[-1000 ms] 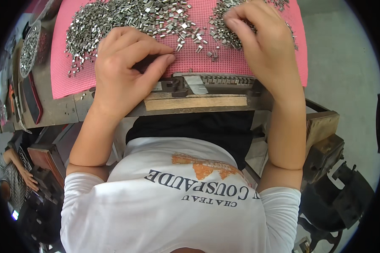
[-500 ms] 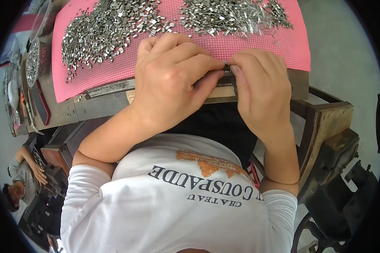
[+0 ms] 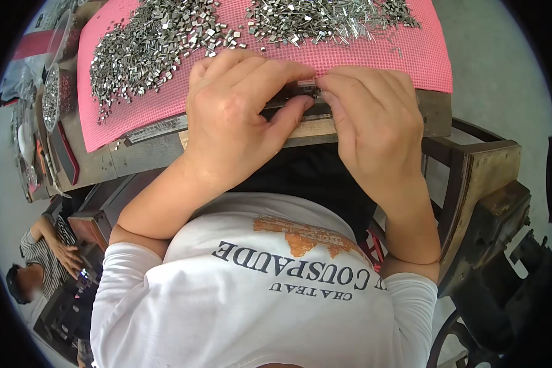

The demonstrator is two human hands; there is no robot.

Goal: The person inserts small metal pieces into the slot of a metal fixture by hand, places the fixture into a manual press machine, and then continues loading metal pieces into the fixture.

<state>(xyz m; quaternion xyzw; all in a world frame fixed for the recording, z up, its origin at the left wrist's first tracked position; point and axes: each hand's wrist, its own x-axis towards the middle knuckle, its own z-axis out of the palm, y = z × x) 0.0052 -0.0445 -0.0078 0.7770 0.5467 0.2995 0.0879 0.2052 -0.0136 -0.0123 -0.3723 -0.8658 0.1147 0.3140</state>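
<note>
Soft, even light fell on the grey floor [image 3: 494, 73], which stretched past the right end of the wooden table [image 3: 94, 164]. A wooden frame [image 3: 487, 172] stood near that end — beside it, a black machine [image 3: 481, 270], perhaps metal, though the picture's rim was dim.

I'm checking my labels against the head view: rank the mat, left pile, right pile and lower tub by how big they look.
1. Mat
2. Left pile
3. Right pile
4. Lower tub

Both piles meet the picture's upper edge; only visible parts are ranked.
</note>
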